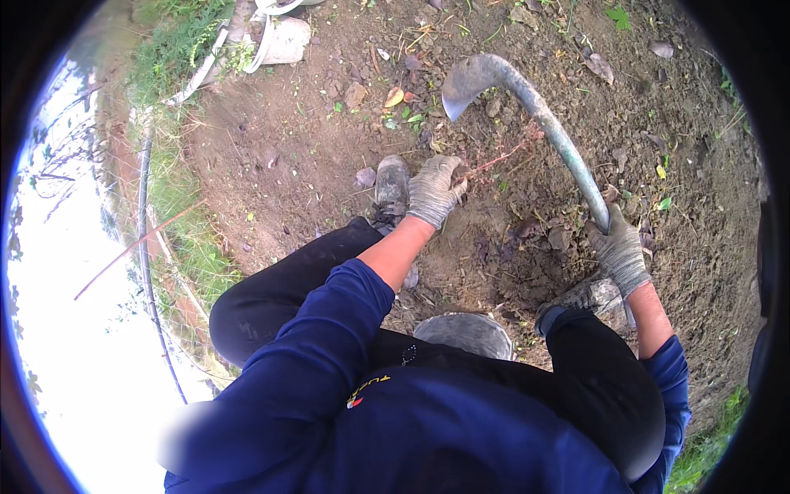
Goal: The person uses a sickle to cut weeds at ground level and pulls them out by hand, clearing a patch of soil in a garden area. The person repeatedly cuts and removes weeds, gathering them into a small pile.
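Note:
My left hand [434,191], in a grey knit glove, pinches a thin reddish weed stalk [498,159] with a feathery tip, just past my left shoe [392,182]. In my right hand [619,252], gloved alike, is the lower end of a curved metal hand hoe [558,133]. Its long shaft bends over at the top into a flat, hooked blade [467,83], held over the soil beyond my left hand. The blade's edge is shiny. My right shoe [586,296] is planted below my right hand.
Bare soil [296,154] with scattered dry leaves [598,68] surrounds me. An upturned grey bucket [463,333] stands between my legs. White containers [287,40] lie at the upper left. Along the left, a dark hose [144,204] runs beside a grassy edge [176,216].

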{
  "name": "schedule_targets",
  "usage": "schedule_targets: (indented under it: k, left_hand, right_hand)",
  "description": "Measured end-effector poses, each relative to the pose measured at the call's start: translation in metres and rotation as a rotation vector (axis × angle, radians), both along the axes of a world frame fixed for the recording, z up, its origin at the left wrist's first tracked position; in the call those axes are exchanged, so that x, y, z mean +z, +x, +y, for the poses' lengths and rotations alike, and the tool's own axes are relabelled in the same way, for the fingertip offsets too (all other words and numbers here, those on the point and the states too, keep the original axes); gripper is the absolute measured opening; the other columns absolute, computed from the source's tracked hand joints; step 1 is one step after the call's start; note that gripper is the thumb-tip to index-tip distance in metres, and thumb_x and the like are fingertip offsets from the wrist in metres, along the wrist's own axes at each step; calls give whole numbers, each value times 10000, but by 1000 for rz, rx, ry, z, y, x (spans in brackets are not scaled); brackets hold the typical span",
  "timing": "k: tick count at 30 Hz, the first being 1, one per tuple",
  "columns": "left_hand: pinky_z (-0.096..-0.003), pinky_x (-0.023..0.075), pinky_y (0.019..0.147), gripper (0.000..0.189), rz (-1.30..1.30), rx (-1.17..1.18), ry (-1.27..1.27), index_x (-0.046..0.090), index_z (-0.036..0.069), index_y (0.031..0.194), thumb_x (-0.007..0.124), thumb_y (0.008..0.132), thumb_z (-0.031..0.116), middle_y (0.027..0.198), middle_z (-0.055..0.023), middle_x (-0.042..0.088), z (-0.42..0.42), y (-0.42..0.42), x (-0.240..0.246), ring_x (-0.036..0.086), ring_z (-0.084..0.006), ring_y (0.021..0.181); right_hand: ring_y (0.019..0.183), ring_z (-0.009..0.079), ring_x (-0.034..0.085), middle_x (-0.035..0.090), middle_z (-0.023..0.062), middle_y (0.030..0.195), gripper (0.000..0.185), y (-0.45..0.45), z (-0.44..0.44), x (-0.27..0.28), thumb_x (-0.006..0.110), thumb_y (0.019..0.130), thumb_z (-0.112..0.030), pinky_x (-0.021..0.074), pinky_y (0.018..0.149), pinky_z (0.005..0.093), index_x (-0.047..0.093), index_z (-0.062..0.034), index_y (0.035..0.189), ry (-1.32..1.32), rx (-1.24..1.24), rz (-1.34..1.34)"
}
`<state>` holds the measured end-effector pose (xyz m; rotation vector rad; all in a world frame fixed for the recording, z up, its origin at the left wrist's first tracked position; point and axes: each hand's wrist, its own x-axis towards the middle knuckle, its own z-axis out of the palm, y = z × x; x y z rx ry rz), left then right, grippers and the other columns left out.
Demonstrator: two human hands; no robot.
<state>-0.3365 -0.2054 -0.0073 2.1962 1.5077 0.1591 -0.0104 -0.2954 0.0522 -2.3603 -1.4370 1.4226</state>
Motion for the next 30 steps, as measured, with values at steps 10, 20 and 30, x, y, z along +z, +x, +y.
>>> schedule_targets:
  k: [10, 20, 30]
  left_hand:
    - [-428, 444, 921, 550, 314, 118, -96, 530, 159, 1216, 715, 702, 217, 1345, -101, 388, 44, 0, -3, 474, -331, 1138]
    - [-447, 396, 982, 751, 333, 117, -301, 417, 156, 1331, 734, 695, 398, 1293, -156, 447, 86, 8, -23, 438, -379, 1182]
    - [-397, 453, 859, 519, 233, 245, -185, 571, 101, 1124, 741, 662, 265, 1059, -118, 579, 34, 18, -20, 564, -303, 996]
  right_hand:
    - [758, 407, 631, 623, 248, 788, 458, -36, 5, -41, 637, 802, -326, 500, 666, 452, 485, 11, 1072, -53, 53, 49]
    - [815, 423, 619, 620, 258, 817, 415, -30, 3, -48, 627, 802, -259, 500, 720, 453, 483, -8, 1099, -101, 70, 64]
    - [723, 345, 636, 625, 216, 806, 500, 9, -7, -13, 639, 819, -276, 504, 654, 390, 476, 30, 1179, -67, -57, 32]
